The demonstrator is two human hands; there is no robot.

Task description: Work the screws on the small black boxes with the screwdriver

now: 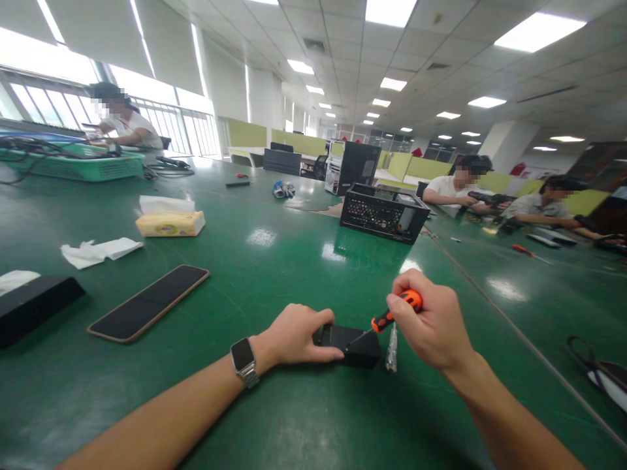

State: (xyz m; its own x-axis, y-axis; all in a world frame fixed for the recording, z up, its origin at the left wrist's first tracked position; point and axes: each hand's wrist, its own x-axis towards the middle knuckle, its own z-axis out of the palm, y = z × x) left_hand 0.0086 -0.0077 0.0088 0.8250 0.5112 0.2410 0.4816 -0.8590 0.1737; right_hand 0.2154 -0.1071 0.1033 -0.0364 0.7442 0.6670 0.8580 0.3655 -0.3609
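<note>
A small black box-shaped device (362, 349) lies on the green table in front of me. My left hand (301, 334) grips its left end between thumb and fingers. In my right hand (431, 320) is an orange and black screwdriver (385, 320), its handle wrapped by my fingers. The shaft slants down to the left, and its tip meets the device's top near my left thumb. Just right of the device lies a thin silvery, wrapped-looking strip (391, 352); I cannot make out what it is. A watch (243, 358) sits on my left wrist.
Left on the green table (235, 281) lie a phone (151, 303), a black box (36, 307), a crumpled tissue (100, 251) and a tissue pack (170, 223). Farther off stand a green basket (93, 168) and an open computer case (385, 214). Several people sit around the table.
</note>
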